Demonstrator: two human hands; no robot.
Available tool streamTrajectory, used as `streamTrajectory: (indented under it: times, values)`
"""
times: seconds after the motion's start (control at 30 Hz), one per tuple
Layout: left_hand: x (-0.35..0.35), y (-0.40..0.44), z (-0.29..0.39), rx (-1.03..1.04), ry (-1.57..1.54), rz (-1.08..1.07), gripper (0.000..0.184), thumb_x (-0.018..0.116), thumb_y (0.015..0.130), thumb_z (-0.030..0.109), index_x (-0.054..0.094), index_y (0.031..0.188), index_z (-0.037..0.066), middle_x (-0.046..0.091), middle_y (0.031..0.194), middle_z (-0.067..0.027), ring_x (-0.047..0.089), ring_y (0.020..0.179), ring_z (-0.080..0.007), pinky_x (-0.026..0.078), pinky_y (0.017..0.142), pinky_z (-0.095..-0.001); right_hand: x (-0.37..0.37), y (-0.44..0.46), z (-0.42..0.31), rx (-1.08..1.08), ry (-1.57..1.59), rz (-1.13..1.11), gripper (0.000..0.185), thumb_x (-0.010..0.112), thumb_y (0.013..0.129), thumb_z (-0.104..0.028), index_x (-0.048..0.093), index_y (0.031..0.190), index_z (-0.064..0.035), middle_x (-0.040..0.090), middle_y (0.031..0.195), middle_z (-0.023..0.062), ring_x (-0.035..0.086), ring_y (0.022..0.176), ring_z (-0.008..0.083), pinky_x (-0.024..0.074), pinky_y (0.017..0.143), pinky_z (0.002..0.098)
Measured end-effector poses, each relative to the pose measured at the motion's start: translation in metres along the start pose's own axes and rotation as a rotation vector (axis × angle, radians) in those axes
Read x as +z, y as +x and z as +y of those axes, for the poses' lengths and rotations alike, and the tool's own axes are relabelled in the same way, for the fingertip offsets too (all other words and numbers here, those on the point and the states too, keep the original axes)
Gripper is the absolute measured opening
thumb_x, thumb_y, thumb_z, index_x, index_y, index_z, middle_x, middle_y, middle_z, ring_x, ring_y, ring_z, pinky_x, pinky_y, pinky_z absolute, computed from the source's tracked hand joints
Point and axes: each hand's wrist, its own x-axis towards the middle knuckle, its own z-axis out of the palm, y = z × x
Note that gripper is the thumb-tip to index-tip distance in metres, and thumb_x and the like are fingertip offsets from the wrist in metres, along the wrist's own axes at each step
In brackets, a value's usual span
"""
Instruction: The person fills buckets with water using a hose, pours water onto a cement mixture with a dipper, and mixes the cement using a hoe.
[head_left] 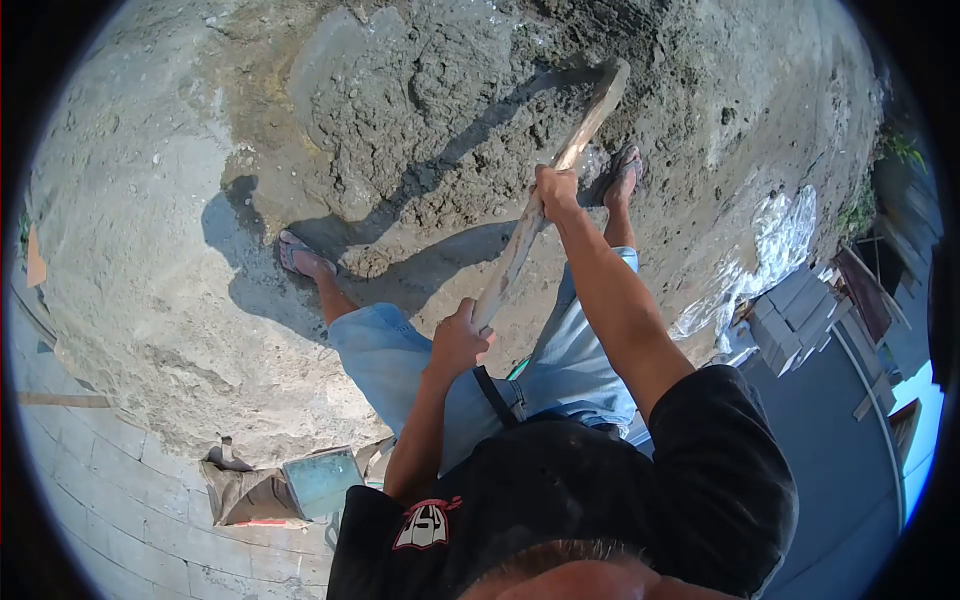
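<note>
Two-handed hold on a wooden handle (514, 258) over churned mud (430, 110)

The left hand (461, 342) has its grip closed round the near end of the wooden handle, in front of the jeans (375, 345). The right hand (557, 191) clenches the wood farther along, its grip wrapped tight too. The handle slants away between the feet, its far end above the wet grey mud, beyond the sandalled right foot (625, 178). The left foot (306, 260) stands beside the mud. Off to the right, plastic sheeting (785, 240) lies near stacked grey blocks (790, 318)
</note>
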Motion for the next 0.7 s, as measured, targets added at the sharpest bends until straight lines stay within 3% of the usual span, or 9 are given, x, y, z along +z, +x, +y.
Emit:
streamTrajectory:
  times: [0.07,0.13,0.23,0.3,0.4,0.43,0.57,0.63,0.7]
  values:
    - [-0.012,-0.065,-0.036,-0.107,0.03,0.019,0.043,0.065,0.07,0.022,0.05,0.105,0.002,0.063,0.08,-0.0261,0.062,0.077,-0.0433,0.049,0.069,-0.0501,0.031,-0.056,0.06,0.203,-0.014,-0.159,0.018,0.06,0.071,-0.013,0.054,0.07,0.004,0.055,0.058,0.013,0.053,0.046,0.024,0.0402,0.041,0.0384]
    - [-0.044,-0.111,-0.049,-0.172,0.11,0.028,0.042,0.066,0.069,0.022,0.052,0.104,0.001,0.063,0.078,-0.0274,0.062,0.076,-0.0436,0.05,0.069,-0.0496,0.07,-0.105,0.114,0.316,0.015,-0.099,0.019,0.061,0.073,-0.012,0.053,0.072,0.0048,0.055,0.059,0.0132,0.054,0.048,0.0239,0.0433,0.043,0.0394]
    - [-0.077,-0.164,-0.053,-0.265,0.094,-0.033,0.04,0.066,0.069,0.021,0.055,0.102,0.003,0.063,0.077,-0.0263,0.063,0.074,-0.0432,0.05,0.068,-0.0481,0.061,-0.171,0.113,0.358,0.118,-0.262,0.016,0.061,0.077,-0.01,0.051,0.074,0.0023,0.054,0.061,0.0114,0.055,0.049,0.0212,0.0445,0.043,0.0364]
    - [-0.075,-0.198,-0.064,-0.273,0.108,-0.022,0.038,0.067,0.067,0.019,0.057,0.101,0.004,0.064,0.077,-0.024,0.063,0.074,-0.0419,0.051,0.068,-0.047,0.046,-0.199,0.143,0.318,0.179,-0.247,0.036,0.063,0.079,-0.016,0.038,0.101,-0.0018,0.056,0.071,0.0125,0.056,0.049,0.0206,0.0458,0.044,0.0345]
    - [-0.055,-0.256,-0.082,-0.351,0.077,0.036,0.035,0.068,0.066,0.016,0.058,0.098,0.005,0.065,0.078,-0.0216,0.064,0.075,-0.0406,0.051,0.068,-0.0458,0.021,-0.253,0.133,0.334,0.175,-0.267,0.035,0.063,0.08,-0.015,0.036,0.099,-0.0036,0.056,0.075,0.0129,0.056,0.047,0.0198,0.0462,0.043,0.0344]
    - [-0.047,-0.267,-0.085,-0.335,0.086,0.079,0.034,0.069,0.065,0.015,0.059,0.096,0.005,0.065,0.078,-0.0213,0.064,0.075,-0.0402,0.051,0.067,-0.0457,0.017,-0.272,0.111,0.378,0.173,-0.238,0.027,0.061,0.08,-0.012,0.039,0.093,-0.0031,0.054,0.069,0.0108,0.055,0.047,0.0196,0.0461,0.042,0.035]
    - [-0.051,-0.23,-0.05,-0.429,0.075,0.053,0.036,0.068,0.066,0.016,0.057,0.098,0.004,0.064,0.078,-0.0234,0.064,0.075,-0.0404,0.05,0.067,-0.0469,0.051,-0.223,0.122,0.502,0.058,-0.26,0.02,0.061,0.078,-0.01,0.046,0.086,-0.0004,0.053,0.064,0.01,0.054,0.047,0.0199,0.0455,0.041,0.0364]
    - [-0.041,-0.168,-0.03,-0.396,0.025,0.046,0.038,0.067,0.067,0.018,0.055,0.099,0.002,0.062,0.076,-0.026,0.063,0.074,-0.042,0.049,0.066,-0.0469,0.063,-0.165,0.095,0.413,-0.112,-0.334,0.023,0.063,0.075,-0.012,0.049,0.087,0.0018,0.056,0.066,0.0123,0.056,0.048,0.0213,0.0454,0.042,0.0374]
    - [-0.028,-0.124,-0.011,-0.253,-0.112,0.097,0.037,0.067,0.069,0.018,0.053,0.099,0.0,0.062,0.076,-0.0253,0.063,0.073,-0.042,0.049,0.065,-0.0459,0.066,-0.123,0.071,0.267,-0.149,-0.155,0.026,0.064,0.074,-0.013,0.05,0.089,0.0032,0.058,0.067,0.0146,0.057,0.05,0.0231,0.0458,0.043,0.0379]
